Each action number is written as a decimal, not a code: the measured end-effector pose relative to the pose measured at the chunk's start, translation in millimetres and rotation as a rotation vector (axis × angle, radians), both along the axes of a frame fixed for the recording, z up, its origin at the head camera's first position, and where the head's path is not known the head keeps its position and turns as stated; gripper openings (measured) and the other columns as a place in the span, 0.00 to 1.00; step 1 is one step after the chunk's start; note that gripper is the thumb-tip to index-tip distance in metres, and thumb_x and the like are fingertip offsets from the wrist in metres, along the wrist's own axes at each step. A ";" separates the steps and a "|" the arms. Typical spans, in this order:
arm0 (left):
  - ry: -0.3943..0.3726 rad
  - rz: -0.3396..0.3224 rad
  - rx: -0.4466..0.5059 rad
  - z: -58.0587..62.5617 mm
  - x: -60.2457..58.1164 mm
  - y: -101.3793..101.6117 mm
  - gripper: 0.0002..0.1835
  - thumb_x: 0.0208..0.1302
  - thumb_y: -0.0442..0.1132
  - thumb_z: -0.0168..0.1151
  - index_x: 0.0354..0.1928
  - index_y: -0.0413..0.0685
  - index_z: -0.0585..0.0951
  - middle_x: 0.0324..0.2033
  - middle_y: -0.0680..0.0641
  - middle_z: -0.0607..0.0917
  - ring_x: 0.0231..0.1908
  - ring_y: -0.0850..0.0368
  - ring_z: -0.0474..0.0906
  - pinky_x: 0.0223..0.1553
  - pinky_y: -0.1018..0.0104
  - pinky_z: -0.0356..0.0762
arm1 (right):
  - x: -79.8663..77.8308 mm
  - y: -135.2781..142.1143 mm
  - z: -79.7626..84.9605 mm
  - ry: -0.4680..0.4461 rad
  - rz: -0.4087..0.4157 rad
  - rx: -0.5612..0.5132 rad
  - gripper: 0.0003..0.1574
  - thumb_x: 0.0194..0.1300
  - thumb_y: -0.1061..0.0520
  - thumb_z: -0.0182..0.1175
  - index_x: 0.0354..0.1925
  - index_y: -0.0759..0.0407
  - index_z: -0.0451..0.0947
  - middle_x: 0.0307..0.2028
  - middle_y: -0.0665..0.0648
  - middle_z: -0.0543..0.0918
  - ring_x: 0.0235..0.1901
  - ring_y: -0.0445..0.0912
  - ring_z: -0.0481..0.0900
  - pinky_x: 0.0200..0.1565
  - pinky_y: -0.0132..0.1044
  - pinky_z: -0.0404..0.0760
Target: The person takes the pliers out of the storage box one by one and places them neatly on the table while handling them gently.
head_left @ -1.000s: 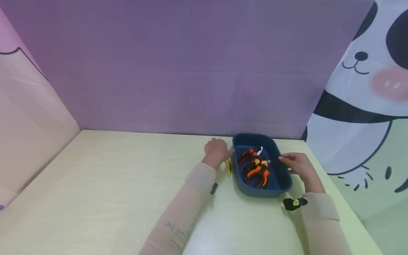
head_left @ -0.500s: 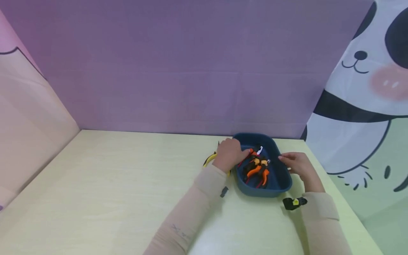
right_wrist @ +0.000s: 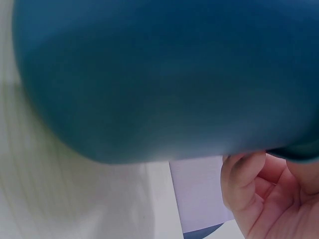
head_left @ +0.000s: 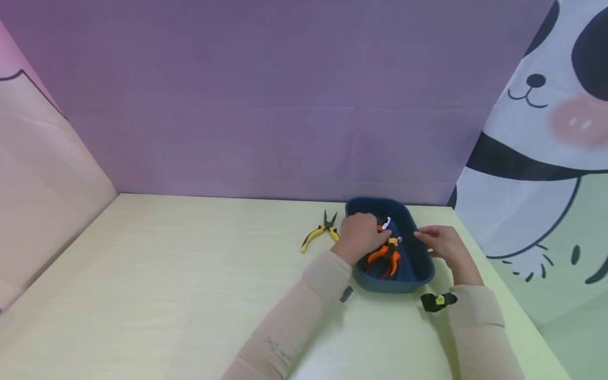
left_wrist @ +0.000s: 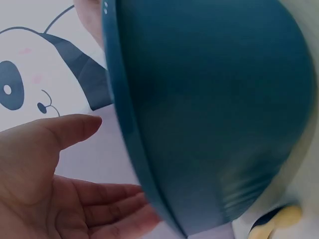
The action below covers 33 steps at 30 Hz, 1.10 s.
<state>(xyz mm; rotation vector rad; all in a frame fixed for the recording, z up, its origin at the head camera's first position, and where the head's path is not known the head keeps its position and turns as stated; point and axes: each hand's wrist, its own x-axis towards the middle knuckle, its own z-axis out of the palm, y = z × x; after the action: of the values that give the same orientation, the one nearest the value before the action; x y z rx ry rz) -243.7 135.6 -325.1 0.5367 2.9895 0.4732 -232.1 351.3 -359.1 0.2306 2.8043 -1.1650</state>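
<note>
In the head view a dark blue plastic bin (head_left: 387,286) stands on the table, with several orange-and-black-handled pliers (head_left: 395,263) lying inside. My left hand (head_left: 358,237) is over the bin's left side, hiding part of the tools. The left wrist view has that hand (left_wrist: 45,169) with thumb and fingers apart at the rim, nothing between them. My right hand (head_left: 444,245) pinches the bin's right rim, fingers against the outer wall. To the bin's left, yellow-handled needle-nose pliers (head_left: 326,228) lie on the table with their jaws spread.
The pale wooden table (head_left: 190,285) meets a purple backdrop (head_left: 237,105) just behind the bin. A panda-printed cloth (head_left: 527,211) hangs along the right edge. A small black device (head_left: 439,302) is worn at the right wrist.
My left hand has moved right, from the yellow-handled pliers to over the bin, leaving those pliers uncovered on the table. The right hand and the bin have stayed put.
</note>
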 end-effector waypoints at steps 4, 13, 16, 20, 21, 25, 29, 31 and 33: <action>-0.026 -0.008 0.043 -2.9 1.3 5.4 0.22 0.61 0.64 0.54 0.26 0.54 0.80 0.22 0.56 0.77 0.25 0.60 0.73 0.26 0.69 0.69 | -0.5 0.7 0.4 0.005 0.004 0.003 0.31 0.70 0.49 0.52 0.57 0.74 0.69 0.51 0.72 0.78 0.37 0.44 0.80 0.38 0.41 0.82; -0.108 0.017 0.007 -13.7 2.5 17.0 0.29 0.54 0.69 0.57 0.42 0.53 0.82 0.38 0.54 0.83 0.37 0.58 0.76 0.38 0.67 0.75 | -0.4 1.7 0.5 0.006 0.005 0.000 0.30 0.70 0.50 0.51 0.57 0.74 0.69 0.52 0.72 0.77 0.37 0.43 0.80 0.38 0.40 0.82; -0.113 0.017 -0.010 -17.1 3.8 19.9 0.28 0.54 0.69 0.57 0.44 0.55 0.82 0.38 0.55 0.83 0.38 0.58 0.76 0.39 0.66 0.75 | -0.1 1.0 0.4 0.010 0.001 -0.009 0.30 0.70 0.50 0.52 0.57 0.75 0.69 0.50 0.71 0.78 0.36 0.42 0.79 0.37 0.40 0.82; -0.098 0.008 -0.049 -21.2 6.0 24.1 0.29 0.54 0.70 0.56 0.45 0.57 0.82 0.39 0.56 0.84 0.39 0.60 0.77 0.39 0.67 0.75 | 0.7 -0.3 0.3 0.012 0.001 -0.016 0.31 0.69 0.50 0.52 0.56 0.76 0.69 0.49 0.71 0.79 0.35 0.41 0.79 0.36 0.39 0.82; -0.092 0.013 -0.059 -22.2 6.3 25.4 0.29 0.54 0.70 0.56 0.46 0.57 0.81 0.39 0.56 0.84 0.39 0.61 0.77 0.39 0.67 0.76 | 0.5 -0.3 0.1 0.010 0.001 -0.013 0.31 0.70 0.50 0.52 0.56 0.76 0.69 0.49 0.71 0.79 0.35 0.41 0.79 0.36 0.39 0.82; -0.087 0.043 -0.102 -25.2 5.6 30.7 0.28 0.53 0.71 0.57 0.45 0.59 0.81 0.38 0.57 0.84 0.37 0.62 0.77 0.35 0.67 0.75 | 0.5 -0.1 0.1 0.004 0.000 0.004 0.31 0.70 0.49 0.52 0.57 0.75 0.69 0.51 0.72 0.78 0.36 0.41 0.79 0.37 0.40 0.82; -0.092 0.059 -0.120 -27.2 4.1 32.5 0.27 0.51 0.70 0.60 0.42 0.60 0.82 0.36 0.56 0.83 0.35 0.62 0.76 0.33 0.67 0.75 | 0.2 -0.5 -1.1 0.009 -0.002 0.004 0.31 0.69 0.49 0.52 0.56 0.76 0.69 0.50 0.71 0.79 0.35 0.40 0.79 0.36 0.39 0.82; -0.092 0.062 -0.118 -27.6 3.6 32.2 0.26 0.50 0.70 0.61 0.42 0.60 0.82 0.36 0.57 0.83 0.36 0.61 0.76 0.33 0.67 0.74 | 0.0 -0.9 -1.7 0.013 -0.002 0.002 0.31 0.69 0.49 0.53 0.56 0.76 0.69 0.49 0.71 0.79 0.34 0.39 0.79 0.36 0.38 0.82; -0.086 0.061 -0.119 -27.9 3.3 31.6 0.25 0.50 0.69 0.61 0.41 0.60 0.82 0.36 0.57 0.83 0.36 0.61 0.77 0.33 0.67 0.74 | -0.1 -2.2 -1.9 0.016 -0.004 0.001 0.31 0.69 0.49 0.53 0.56 0.76 0.69 0.48 0.70 0.80 0.34 0.39 0.79 0.35 0.38 0.82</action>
<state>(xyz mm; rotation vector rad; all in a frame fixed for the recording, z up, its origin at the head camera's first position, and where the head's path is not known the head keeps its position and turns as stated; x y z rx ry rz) -240.3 167.3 -352.9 0.4060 2.9351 0.3116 -232.2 349.1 -361.0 0.2289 2.8191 -1.1717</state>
